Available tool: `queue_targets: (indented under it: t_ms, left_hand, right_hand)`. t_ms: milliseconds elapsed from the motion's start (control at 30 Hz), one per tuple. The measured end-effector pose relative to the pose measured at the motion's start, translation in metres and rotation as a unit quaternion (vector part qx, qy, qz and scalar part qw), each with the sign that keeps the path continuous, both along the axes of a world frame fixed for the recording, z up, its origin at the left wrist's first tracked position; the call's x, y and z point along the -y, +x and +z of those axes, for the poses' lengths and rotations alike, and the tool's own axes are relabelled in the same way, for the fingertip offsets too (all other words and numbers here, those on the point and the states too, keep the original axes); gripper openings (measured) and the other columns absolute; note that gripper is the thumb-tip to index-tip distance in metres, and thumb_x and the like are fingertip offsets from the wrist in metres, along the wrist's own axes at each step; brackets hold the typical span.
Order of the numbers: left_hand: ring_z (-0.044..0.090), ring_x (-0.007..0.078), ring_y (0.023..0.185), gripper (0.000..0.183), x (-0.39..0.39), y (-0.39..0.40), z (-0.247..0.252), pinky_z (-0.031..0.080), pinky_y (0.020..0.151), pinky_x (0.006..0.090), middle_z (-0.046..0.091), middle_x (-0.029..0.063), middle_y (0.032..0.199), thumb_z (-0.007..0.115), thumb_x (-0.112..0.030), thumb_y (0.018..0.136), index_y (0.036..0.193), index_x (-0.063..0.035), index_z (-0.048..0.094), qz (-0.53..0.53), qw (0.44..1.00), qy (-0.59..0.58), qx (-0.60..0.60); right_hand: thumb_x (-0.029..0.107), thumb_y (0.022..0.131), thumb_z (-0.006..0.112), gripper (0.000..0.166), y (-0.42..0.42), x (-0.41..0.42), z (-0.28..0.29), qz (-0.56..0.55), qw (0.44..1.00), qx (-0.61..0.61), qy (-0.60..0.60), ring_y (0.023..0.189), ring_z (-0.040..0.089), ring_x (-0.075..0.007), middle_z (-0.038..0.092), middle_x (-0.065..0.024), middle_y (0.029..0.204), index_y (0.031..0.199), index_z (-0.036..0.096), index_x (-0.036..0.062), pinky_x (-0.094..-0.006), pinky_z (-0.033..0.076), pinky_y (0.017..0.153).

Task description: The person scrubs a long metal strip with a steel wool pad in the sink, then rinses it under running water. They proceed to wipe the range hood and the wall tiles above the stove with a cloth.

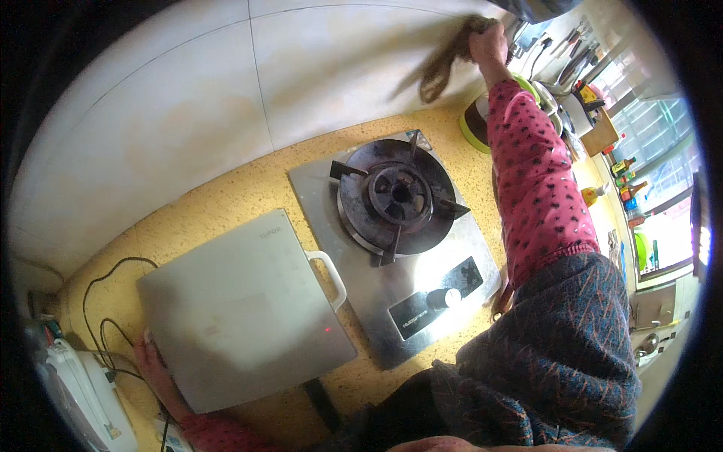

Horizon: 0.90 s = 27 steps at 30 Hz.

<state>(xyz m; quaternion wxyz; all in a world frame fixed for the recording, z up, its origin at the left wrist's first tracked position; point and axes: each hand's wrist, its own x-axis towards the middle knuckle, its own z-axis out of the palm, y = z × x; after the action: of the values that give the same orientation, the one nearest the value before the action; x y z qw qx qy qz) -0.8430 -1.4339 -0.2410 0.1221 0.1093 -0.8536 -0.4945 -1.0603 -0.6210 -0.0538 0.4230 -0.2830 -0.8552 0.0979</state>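
My right hand (488,42) is high at the upper right, beside the tiled wall, with its fingers closed around what looks like a bunched brown cloth (473,29); blur and shadow hide its exact shape. At the lower left, my left hand (148,353) is at the left edge of a flat grey square Supor panel (243,311) with a white handle (330,279). The panel partly covers that hand, so its grip is unclear. Between the hands, a single-burner gas stove (361,271) has a round black burner (400,195) and a silver knob (444,298).
Black cables (104,277) curve along the speckled yellow counter (220,206). A white appliance (87,395) stands at lower left. A green-and-brown container (475,124) is beyond the right forearm. Bottles (623,166) line the windowsill, and knives (573,62) hang at upper right.
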Motion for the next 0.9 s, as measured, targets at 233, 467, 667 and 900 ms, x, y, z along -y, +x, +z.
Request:
queue_targets:
  t_ms: [233, 467, 667, 900]
  left_hand:
    - [0.056, 0.0191, 0.1, 0.036, -0.014, 0.001, 0.012, 0.043, 0.09, 0.0312, 0.062, 0.0092, 0.112, 0.051, -0.03, 0.104, 0.12, -0.0007, 0.063, 0.026, 0.999, 0.028, 0.026]
    - [0.056, 0.0192, 0.105, 0.036, 0.015, 0.01, -0.016, 0.042, 0.094, 0.0329, 0.062, 0.0087, 0.114, 0.052, -0.028, 0.103, 0.123, 0.0005, 0.061, -0.005, 0.997, -0.073, -0.022]
    - [0.056, 0.0223, 0.112, 0.037, -0.019, 0.012, 0.024, 0.041, 0.101, 0.0342, 0.06, 0.0098, 0.124, 0.049, -0.023, 0.102, 0.129, -0.0002, 0.059, 0.017, 0.995, 0.088, 0.047]
    - [0.056, 0.0159, 0.094, 0.036, -0.017, 0.008, 0.021, 0.043, 0.086, 0.0286, 0.063, 0.006, 0.109, 0.049, -0.021, 0.099, 0.125, -0.0005, 0.063, 0.001, 0.99, 0.132, 0.045]
  right_hand:
    - [0.016, 0.085, 0.055, 0.032, 0.009, 0.081, -0.046, 0.083, 0.99, 0.113, -0.019, 0.097, 0.067, -0.0473, 0.067, -0.0307, 0.101, 0.112, 0.05, 0.0008, -0.0535, 0.052, 0.087]
    - [0.011, 0.086, 0.056, 0.03, 0.012, 0.145, -0.095, 0.198, 0.936, 0.287, 0.043, 0.101, 0.067, -0.0412, 0.068, -0.0289, 0.102, 0.112, 0.056, -0.0024, -0.0478, 0.053, 0.089]
    - [0.023, 0.083, 0.06, 0.025, -0.002, 0.176, -0.13, 0.297, 0.785, 0.536, 0.092, 0.094, 0.069, -0.0376, 0.072, -0.0215, 0.098, 0.094, 0.074, 0.0048, -0.0461, 0.055, 0.081]
    - [0.014, 0.082, 0.058, 0.022, -0.037, 0.285, -0.177, 0.38, 0.776, 0.469, 0.183, 0.088, 0.068, -0.0396, 0.072, -0.0201, 0.097, 0.093, 0.075, 0.0058, -0.0459, 0.055, 0.079]
